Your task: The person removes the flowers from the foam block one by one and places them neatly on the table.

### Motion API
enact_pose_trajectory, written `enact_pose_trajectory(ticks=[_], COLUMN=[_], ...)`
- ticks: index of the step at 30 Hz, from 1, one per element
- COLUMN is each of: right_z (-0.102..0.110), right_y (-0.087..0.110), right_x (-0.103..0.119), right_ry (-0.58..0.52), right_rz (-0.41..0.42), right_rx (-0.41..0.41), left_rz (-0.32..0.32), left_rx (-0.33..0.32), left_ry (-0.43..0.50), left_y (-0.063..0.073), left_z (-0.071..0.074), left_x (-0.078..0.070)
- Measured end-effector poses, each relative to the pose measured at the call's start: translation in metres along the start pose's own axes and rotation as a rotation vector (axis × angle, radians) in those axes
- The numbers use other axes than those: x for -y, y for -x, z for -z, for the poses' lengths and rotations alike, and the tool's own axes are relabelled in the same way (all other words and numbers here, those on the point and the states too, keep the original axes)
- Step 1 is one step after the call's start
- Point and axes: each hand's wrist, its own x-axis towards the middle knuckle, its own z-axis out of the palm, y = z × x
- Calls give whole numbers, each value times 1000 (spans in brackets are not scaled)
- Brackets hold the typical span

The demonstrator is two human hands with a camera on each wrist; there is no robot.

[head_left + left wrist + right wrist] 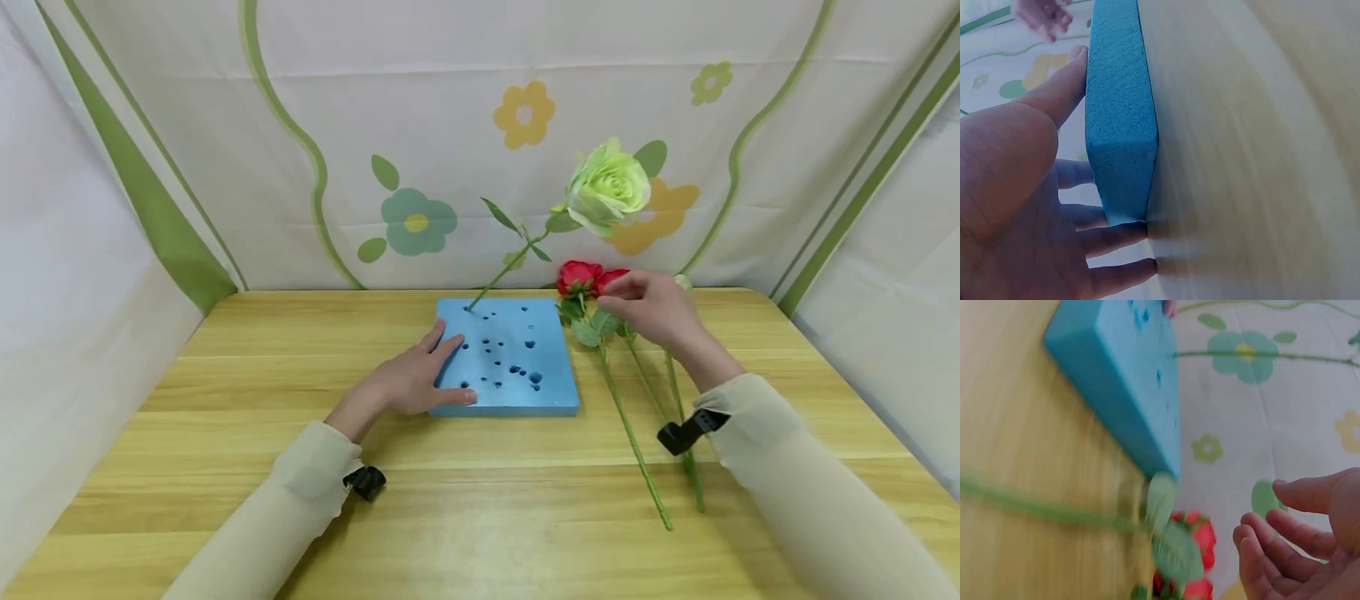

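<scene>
A blue foam block (553,358) dotted with holes lies on the table. My left hand (412,382) rests on its left side with fingers spread, some on the top face and others against the side (1119,106). A pale green rose (609,187) stands in a back-left hole, its stem leaning to the right. Beyond the block's right edge, my right hand (654,310) hovers over red roses (579,275), its fingers slightly bent and nothing between them. The right wrist view shows a gap between that hand (1294,550) and the red petals (1205,544).
Several flower stems (633,433) lie on the right of the wooden table (480,500), pointing toward me. A pale bloom (682,282) shows partly behind my right hand. A white curtain (465,125) printed with flowers hangs along the table's back edge.
</scene>
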Motion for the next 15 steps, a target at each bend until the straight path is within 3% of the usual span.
enact_pose_trajectory(ticks=[7, 15], right_z=[-29, -72], right_y=[-16, -30], right_x=[33, 52], right_ry=[-176, -456], right_rz=[80, 81], right_rx=[-37, -94], left_rz=[-1, 9], left_rx=[2, 10], left_ry=[-13, -22], left_y=[-2, -1], left_z=[-1, 0], left_x=[1, 2])
